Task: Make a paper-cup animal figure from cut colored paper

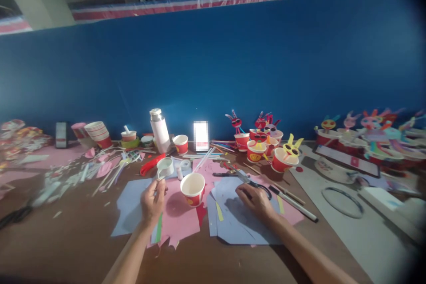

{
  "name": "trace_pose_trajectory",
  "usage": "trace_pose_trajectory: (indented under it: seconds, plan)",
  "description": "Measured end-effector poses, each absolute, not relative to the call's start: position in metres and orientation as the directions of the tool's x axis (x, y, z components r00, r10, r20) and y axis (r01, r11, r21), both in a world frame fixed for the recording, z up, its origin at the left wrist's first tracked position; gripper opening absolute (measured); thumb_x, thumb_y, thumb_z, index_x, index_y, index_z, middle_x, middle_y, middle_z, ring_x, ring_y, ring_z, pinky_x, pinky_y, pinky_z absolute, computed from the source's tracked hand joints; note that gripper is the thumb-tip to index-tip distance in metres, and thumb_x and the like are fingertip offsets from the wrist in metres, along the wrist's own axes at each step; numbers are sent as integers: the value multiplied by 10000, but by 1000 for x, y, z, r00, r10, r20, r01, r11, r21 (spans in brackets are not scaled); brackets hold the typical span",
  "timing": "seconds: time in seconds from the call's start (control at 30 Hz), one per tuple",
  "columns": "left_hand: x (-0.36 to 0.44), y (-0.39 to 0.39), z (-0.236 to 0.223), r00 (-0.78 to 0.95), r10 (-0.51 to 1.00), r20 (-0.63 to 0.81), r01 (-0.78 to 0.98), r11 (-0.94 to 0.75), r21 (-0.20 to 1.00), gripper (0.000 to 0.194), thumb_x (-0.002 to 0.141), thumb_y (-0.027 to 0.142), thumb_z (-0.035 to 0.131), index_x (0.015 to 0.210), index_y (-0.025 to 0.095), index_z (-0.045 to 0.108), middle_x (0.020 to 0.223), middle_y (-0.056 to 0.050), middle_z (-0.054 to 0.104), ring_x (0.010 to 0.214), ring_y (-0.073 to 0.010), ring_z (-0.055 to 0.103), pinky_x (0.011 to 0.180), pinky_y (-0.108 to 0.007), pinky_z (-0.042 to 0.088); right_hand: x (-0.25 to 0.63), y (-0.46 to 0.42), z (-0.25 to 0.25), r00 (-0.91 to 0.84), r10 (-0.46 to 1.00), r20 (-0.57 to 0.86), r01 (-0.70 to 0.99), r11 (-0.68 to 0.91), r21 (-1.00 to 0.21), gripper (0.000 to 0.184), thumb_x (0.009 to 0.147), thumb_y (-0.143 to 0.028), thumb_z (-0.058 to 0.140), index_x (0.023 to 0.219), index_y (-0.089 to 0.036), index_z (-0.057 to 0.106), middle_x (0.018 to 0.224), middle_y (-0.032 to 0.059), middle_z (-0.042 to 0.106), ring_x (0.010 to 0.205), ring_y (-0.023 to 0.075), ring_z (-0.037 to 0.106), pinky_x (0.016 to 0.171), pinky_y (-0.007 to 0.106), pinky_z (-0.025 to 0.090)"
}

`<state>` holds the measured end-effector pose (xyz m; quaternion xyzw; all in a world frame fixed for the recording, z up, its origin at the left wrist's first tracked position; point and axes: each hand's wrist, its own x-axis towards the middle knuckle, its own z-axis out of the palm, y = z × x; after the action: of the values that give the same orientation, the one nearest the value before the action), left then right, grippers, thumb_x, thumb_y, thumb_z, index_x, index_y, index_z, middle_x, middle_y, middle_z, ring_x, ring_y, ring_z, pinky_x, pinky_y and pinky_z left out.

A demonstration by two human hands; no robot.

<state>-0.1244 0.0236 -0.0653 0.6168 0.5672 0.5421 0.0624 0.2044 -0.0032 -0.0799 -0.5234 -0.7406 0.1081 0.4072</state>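
Note:
My left hand is closed in a pinch at the tail of a white ring-shaped piece, whose kind I cannot make out. Just right of that hand, a red and white paper cup stands upright on pink paper. My right hand rests palm down on blue paper sheets, its fingers loosely bent and nothing visible in them. Black-handled scissors lie just beyond its knuckles. A white marker with a black cap is to the right of this hand.
Behind stand a white flask, another paper cup and a lit phone screen. Several cups with pipe-cleaner figures are at the right. Paper scraps and sticks cover the left. A black ring lies on the grey surface.

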Motion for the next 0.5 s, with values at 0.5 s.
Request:
trace_pose_trajectory:
  seconds: [0.5]
  plan:
    - [-128,29,-68,-196,817,542,562,-360,745,337,850,389,444,592,184,516,515,14,544,502,-125,534,520,-199,419,309,16,-46,606,607,513,682,-66,-728,341,790,-461,487,924,-181,629,671,39,678,594,189,598,537,265,393]
